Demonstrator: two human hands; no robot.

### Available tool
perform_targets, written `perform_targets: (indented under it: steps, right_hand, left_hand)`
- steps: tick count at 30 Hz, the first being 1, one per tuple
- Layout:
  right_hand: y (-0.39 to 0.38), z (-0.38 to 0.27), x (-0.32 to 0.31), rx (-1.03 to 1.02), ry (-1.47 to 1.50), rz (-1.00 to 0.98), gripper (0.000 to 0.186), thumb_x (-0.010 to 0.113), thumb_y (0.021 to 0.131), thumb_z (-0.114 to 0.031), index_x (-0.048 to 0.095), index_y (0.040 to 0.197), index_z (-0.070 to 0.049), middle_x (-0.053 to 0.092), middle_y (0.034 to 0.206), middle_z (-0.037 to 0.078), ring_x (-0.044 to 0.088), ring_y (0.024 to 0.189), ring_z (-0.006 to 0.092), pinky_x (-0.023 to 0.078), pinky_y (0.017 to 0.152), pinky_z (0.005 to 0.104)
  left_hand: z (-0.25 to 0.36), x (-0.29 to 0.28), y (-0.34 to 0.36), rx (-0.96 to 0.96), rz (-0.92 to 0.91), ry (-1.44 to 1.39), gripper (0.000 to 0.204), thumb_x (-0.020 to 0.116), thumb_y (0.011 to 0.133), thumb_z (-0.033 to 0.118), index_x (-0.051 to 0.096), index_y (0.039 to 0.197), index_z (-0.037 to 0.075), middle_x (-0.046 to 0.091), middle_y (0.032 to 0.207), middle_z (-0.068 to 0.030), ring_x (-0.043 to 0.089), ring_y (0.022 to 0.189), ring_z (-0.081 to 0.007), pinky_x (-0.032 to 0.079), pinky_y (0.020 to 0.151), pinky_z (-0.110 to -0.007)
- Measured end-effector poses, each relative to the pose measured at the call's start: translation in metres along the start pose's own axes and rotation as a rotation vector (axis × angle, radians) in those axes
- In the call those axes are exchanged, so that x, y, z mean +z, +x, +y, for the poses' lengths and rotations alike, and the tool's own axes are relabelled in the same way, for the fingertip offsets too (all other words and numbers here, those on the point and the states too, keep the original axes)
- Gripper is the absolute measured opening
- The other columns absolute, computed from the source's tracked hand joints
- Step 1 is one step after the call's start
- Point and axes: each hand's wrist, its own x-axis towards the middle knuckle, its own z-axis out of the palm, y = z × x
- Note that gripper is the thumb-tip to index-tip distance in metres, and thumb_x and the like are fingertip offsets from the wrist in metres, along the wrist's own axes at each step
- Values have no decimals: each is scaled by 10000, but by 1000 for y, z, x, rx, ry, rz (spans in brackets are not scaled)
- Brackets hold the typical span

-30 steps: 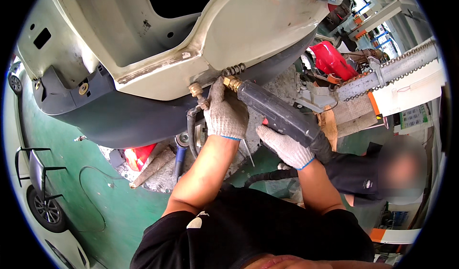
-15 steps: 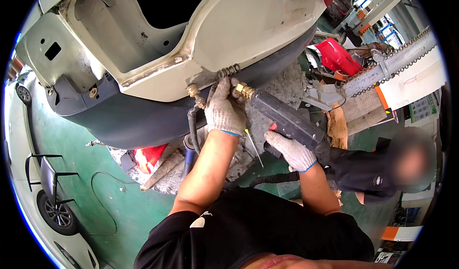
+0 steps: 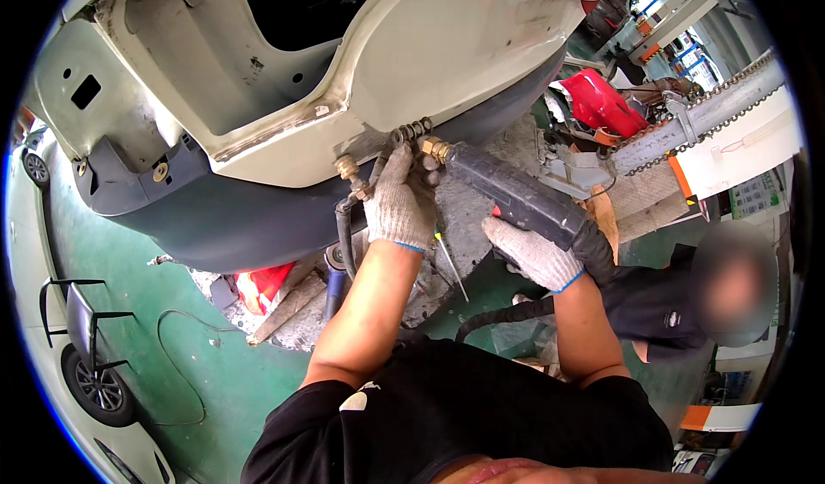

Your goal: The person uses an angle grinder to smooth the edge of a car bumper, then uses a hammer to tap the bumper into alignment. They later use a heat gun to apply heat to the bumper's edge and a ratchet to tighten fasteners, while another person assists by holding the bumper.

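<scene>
My left hand (image 3: 400, 196), in a knit glove, is up against the lower edge of the pale car body panel (image 3: 455, 45). Its fingers are bent and closed at a row of small metal rings (image 3: 412, 130) standing along the panel; what they pinch is hidden. Left of that hand, a brass clamp fitting (image 3: 348, 168) with a dark cable sits at the panel edge. My gloved right hand (image 3: 534, 256) grips a black gun-shaped power tool (image 3: 511, 193) from below, near its red trigger. The tool's brass tip (image 3: 434, 148) points at the rings, just right of my left fingers.
Below the dark bumper (image 3: 215, 217) lies a grey board with a screwdriver (image 3: 451, 265) and a blue-handled grinder (image 3: 336, 286). A person (image 3: 662, 286) is low at the right, near a chained metal beam (image 3: 662, 144). A thin cable (image 3: 176, 368) loops on the green floor.
The tool's brass tip has moved up and left, closer to the rings. My right hand has shifted slightly right and up with the tool. My left hand stays near the rings.
</scene>
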Motion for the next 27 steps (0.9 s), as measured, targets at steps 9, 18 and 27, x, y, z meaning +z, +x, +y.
perform_targets:
  steps: [9,18,27]
  right_hand:
    - [8,-6,8,-315,-384,48,235,742,890,-197,719,1083,-66,724,1019,147,700,967,342,569,847,443]
    - [8,-4,19,-312,-237,61,204,756,851,-89,671,1027,-31,717,954,123,709,895,292,564,785,376]
    - [5,-1,13,-135,-70,8,331,783,860,-76,659,1156,7,724,1036,113,703,939,199,565,855,340]
  left_hand:
    - [-3,-5,2,-6,22,-76,222,589,1018,146,609,1231,85,706,1069,-58,666,911,-192,501,703,-325]
    - [-12,-10,10,13,62,-161,234,563,1018,126,603,1223,22,703,1135,-110,677,1048,-244,552,933,-380]
    - [-16,-6,9,47,53,-272,271,540,1008,77,571,1264,-4,671,1177,-143,664,1072,-275,550,977,-416]
